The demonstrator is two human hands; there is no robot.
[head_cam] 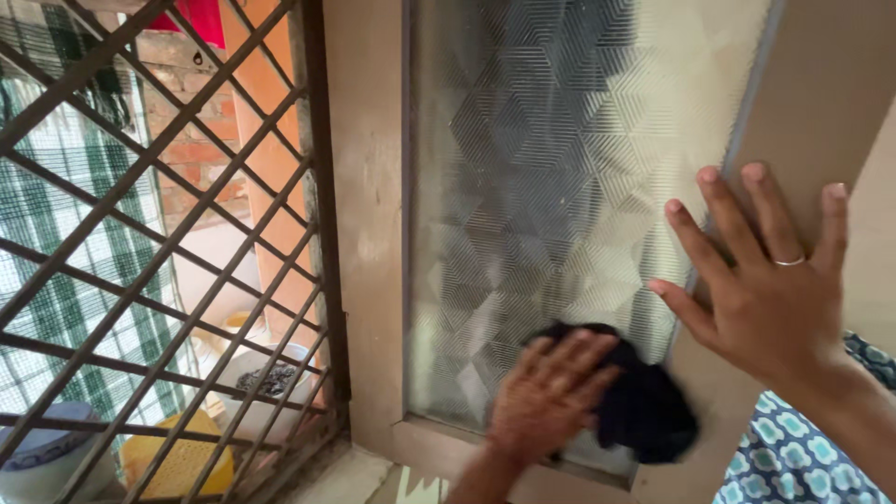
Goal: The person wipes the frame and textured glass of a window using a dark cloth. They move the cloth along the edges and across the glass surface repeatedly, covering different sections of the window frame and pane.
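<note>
**A:** What's in the lower centre of the frame?

**B:** The left hand (549, 392), pressed flat with fingers spread over a dark cloth (644, 406), which it holds against the patterned glass pane (560, 168) near the pane's bottom edge. No pinch there: the palm pins the cloth to the glass rather than closing round it.

**A:** And the cloth relative to that hand?

**B:** It bunches out to the right of the fingertips and slightly below, towards the lower right corner of the pane. Its long axis runs roughly from upper left to lower right, along the line of the fingers.

**A:** The other hand?

**B:** The right hand (770, 280) sits at the right of the frame, open, fingers splayed upward, flat against the beige window frame (812, 84) just beside the glass edge. It holds nothing. A thin ring shows on one finger. The left hand is the one on the cloth; the right is close to it but apart.

**A:** The surroundings?

**B:** A metal lattice grille (159, 261) fills the left half. Through it, a brick wall (187, 140) at upper left, a yellow basket (182, 457) and a pale tub (266, 378) at lower left. A patterned blue sleeve (793, 457) shows at lower right.
</note>
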